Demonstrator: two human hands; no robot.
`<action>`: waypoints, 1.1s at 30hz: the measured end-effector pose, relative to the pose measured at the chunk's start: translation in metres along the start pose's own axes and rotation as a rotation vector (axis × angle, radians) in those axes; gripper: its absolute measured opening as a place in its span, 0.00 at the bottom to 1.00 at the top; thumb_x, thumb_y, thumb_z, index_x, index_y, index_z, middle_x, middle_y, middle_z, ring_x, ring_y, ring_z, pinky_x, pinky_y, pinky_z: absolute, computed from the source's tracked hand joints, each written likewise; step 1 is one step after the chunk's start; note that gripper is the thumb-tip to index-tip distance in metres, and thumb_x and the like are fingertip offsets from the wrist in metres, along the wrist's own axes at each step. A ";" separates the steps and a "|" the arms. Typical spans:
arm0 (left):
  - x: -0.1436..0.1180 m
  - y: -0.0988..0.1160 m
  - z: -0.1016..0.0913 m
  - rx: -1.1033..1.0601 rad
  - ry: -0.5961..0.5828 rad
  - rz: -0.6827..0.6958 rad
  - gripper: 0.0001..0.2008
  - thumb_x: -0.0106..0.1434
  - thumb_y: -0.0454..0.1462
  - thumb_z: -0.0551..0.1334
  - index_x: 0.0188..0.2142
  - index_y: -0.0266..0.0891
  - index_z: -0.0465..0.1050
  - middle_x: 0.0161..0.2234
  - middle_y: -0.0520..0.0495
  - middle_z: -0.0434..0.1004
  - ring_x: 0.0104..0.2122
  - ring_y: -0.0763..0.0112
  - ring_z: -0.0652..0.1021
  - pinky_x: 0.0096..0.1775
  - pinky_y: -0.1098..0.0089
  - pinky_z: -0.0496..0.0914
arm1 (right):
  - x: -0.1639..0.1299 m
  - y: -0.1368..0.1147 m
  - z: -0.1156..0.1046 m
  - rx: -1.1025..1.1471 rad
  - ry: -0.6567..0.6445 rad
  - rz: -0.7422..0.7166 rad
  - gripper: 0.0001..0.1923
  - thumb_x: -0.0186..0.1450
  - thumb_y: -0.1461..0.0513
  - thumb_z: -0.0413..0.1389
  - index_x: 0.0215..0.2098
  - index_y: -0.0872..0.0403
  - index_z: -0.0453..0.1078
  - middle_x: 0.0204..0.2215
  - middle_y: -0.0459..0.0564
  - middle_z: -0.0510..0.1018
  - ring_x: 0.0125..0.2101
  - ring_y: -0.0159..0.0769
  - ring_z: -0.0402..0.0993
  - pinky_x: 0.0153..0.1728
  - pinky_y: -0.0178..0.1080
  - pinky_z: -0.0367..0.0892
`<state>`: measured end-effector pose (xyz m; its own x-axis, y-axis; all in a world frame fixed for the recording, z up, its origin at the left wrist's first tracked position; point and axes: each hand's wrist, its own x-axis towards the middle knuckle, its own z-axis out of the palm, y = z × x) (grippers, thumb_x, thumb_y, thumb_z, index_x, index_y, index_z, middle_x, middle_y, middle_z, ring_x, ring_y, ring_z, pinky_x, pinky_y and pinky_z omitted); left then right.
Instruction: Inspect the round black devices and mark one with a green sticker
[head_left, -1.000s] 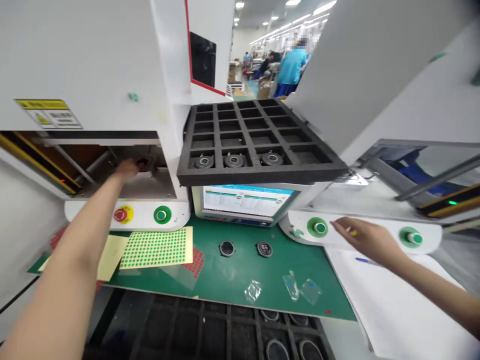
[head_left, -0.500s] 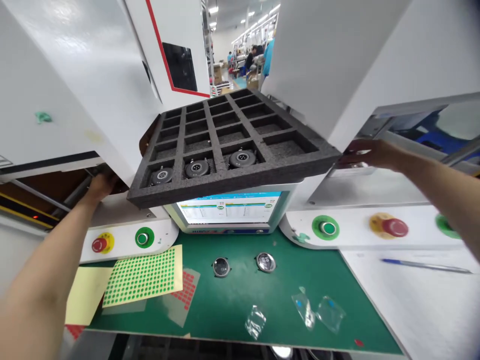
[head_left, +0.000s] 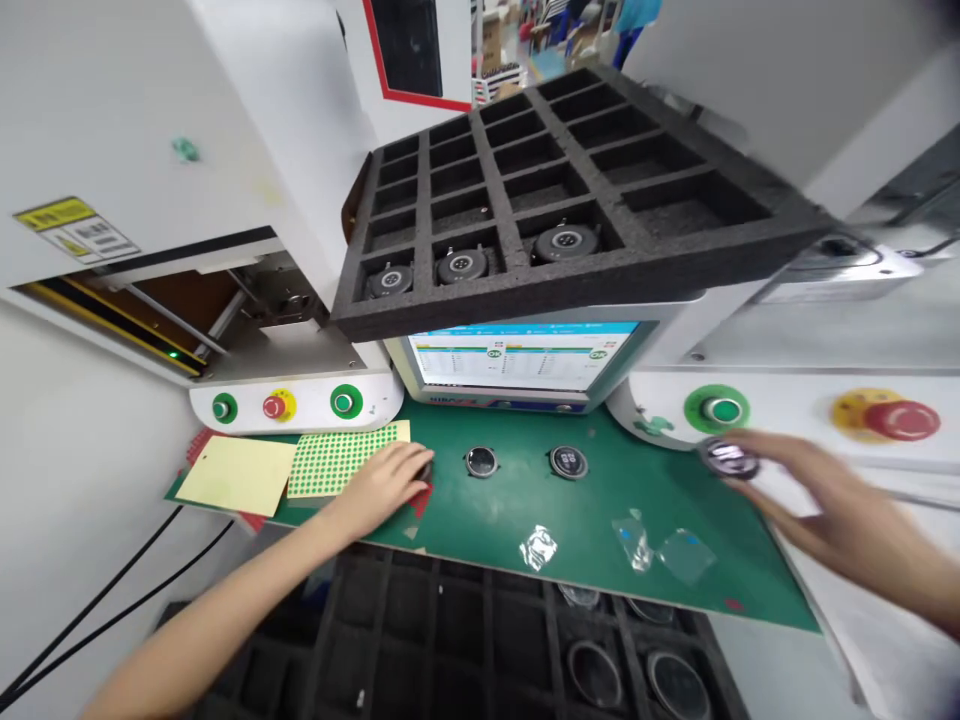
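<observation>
Over the green mat, my right hand pinches a round part; left hand rests flat near the sticker sheet.

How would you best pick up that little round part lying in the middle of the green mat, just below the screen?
Probably from straight above, fingers pinching opposite sides of the rim. The round part lies flat on the green mat, with space around it and its glassy face upward.

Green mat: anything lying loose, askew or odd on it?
Three crumpled clear film scraps lie loose on the green mat. Above, the black foam tray sits tilted, overhanging the screen, only three front cells filled.
</observation>
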<state>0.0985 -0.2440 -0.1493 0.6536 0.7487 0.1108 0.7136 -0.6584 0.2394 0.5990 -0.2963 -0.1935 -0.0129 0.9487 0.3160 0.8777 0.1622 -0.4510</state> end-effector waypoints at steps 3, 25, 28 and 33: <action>0.003 0.024 0.020 -0.015 -0.084 0.019 0.13 0.66 0.36 0.61 0.51 0.42 0.73 0.49 0.41 0.80 0.50 0.57 0.79 0.53 0.55 0.75 | -0.029 -0.011 0.020 0.065 -0.096 -0.073 0.19 0.66 0.47 0.48 0.49 0.47 0.66 0.43 0.56 0.80 0.42 0.47 0.80 0.44 0.45 0.77; 0.024 -0.073 -0.118 -0.017 0.355 -0.598 0.19 0.63 0.38 0.64 0.53 0.36 0.73 0.50 0.38 0.75 0.48 0.58 0.78 0.52 0.58 0.73 | 0.002 -0.114 0.098 -0.015 -0.078 -0.119 0.34 0.67 0.35 0.36 0.41 0.50 0.69 0.35 0.59 0.80 0.35 0.53 0.80 0.28 0.49 0.75; 0.047 -0.146 -0.147 0.066 0.410 -0.703 0.20 0.63 0.33 0.63 0.55 0.34 0.71 0.56 0.36 0.72 0.54 0.54 0.74 0.57 0.55 0.68 | 0.002 -0.114 0.102 0.000 -0.082 -0.101 0.32 0.67 0.36 0.38 0.42 0.50 0.68 0.34 0.56 0.80 0.34 0.53 0.81 0.29 0.51 0.77; 0.085 -0.215 -0.152 0.068 0.306 -0.739 0.16 0.67 0.40 0.63 0.51 0.35 0.72 0.53 0.41 0.74 0.51 0.59 0.76 0.53 0.51 0.71 | 0.004 -0.112 0.104 -0.042 -0.049 -0.141 0.29 0.67 0.38 0.41 0.42 0.51 0.68 0.32 0.54 0.82 0.31 0.51 0.81 0.25 0.48 0.77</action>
<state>-0.0379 -0.0273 -0.0451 -0.0854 0.9743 0.2085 0.9550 0.0204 0.2959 0.4510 -0.2824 -0.2281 -0.1600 0.9296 0.3320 0.8848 0.2842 -0.3694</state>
